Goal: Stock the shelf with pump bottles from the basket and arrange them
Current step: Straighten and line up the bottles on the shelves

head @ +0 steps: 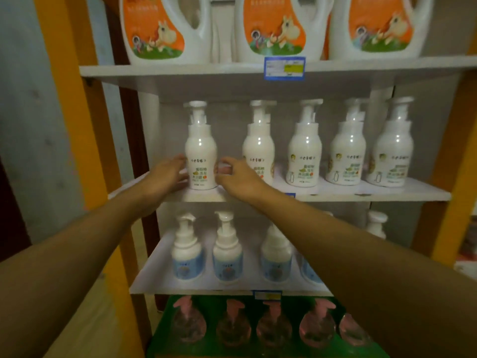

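Observation:
A white pump bottle (201,151) with a green and orange label stands upright at the left end of the middle shelf (374,193). My left hand (165,175) touches its left side and my right hand (236,174) its right side, fingers curled around the lower body. Several matching white pump bottles (304,151) stand in a row to its right. The basket is out of view.
Large white and orange jugs (273,27) fill the top shelf, with a blue price tag (284,68) on its edge. Blue-labelled pump bottles (227,251) stand on the shelf below. Pink-pump bottles (275,329) sit on a green surface at the bottom. An orange post (67,99) flanks the left.

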The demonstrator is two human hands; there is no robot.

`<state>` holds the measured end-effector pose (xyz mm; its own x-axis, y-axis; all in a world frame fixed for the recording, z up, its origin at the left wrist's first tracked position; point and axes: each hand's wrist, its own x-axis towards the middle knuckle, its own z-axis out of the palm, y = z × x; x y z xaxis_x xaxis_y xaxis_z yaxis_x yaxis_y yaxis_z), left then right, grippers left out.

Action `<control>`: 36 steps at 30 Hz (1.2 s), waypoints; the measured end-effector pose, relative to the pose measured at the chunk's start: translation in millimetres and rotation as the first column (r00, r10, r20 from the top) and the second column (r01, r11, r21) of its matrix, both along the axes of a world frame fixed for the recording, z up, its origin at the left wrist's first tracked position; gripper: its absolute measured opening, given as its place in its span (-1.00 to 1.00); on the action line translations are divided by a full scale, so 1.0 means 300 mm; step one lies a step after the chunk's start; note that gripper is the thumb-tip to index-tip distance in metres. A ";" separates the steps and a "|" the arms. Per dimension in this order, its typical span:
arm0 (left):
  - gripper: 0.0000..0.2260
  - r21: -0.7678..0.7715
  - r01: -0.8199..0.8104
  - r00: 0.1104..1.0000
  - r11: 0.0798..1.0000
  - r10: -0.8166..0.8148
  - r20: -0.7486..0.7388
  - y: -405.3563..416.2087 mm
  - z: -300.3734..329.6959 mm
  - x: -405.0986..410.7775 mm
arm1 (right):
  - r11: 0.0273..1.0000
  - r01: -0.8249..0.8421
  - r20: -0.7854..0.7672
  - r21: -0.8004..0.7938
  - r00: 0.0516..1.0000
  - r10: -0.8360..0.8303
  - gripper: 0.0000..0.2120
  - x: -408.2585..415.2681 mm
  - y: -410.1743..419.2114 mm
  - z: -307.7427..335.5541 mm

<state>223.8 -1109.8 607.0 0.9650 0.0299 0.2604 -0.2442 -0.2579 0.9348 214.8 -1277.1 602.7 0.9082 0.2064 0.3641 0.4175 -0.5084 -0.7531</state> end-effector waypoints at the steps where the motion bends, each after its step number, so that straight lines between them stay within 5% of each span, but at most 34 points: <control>1: -0.66 -0.021 0.017 1.000 1.000 -0.018 -0.026 -0.002 -0.010 0.009 | 1.000 -0.005 -0.008 -0.015 1.000 0.005 -0.56 0.000 -0.002 0.002; 6: -0.66 0.041 -0.064 0.998 0.997 0.064 0.017 0.011 -0.017 0.022 | 0.996 -0.029 -0.006 -0.080 1.000 0.028 -0.53 0.015 0.000 0.004; 11: -0.65 -0.068 -0.083 0.996 0.994 0.080 -0.033 0.066 -0.001 0.010 | 0.960 -0.096 0.014 -0.262 0.995 0.103 -0.38 0.019 0.025 0.005; 23: -0.60 -0.058 -0.013 0.998 0.998 0.010 -0.056 0.070 -0.008 0.001 | 0.947 -0.126 -0.033 -0.296 0.992 0.122 -0.34 0.017 0.041 -0.002; 28: -0.56 0.111 -0.296 0.928 0.949 0.258 0.270 0.030 -0.036 -0.046 | 0.997 0.039 0.234 -0.063 0.972 -0.023 -0.60 -0.039 -0.027 0.009; 32: -0.74 0.123 -0.019 0.942 0.992 -0.024 0.335 -0.094 -0.028 -0.126 | 0.961 0.242 0.400 0.135 0.874 -0.276 -0.77 -0.091 -0.195 0.001; 36: -0.59 0.289 0.154 0.963 0.945 -0.208 0.168 -0.233 0.003 -0.097 | 0.953 0.300 0.283 0.039 0.911 -0.298 -0.66 -0.132 -0.270 -0.003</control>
<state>194.6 -1179.7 607.9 0.8773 -0.2386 0.4164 -0.4799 -0.4287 0.7654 175.2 -1358.0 601.9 0.7870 -0.0564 0.6144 0.4402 -0.6463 -0.6233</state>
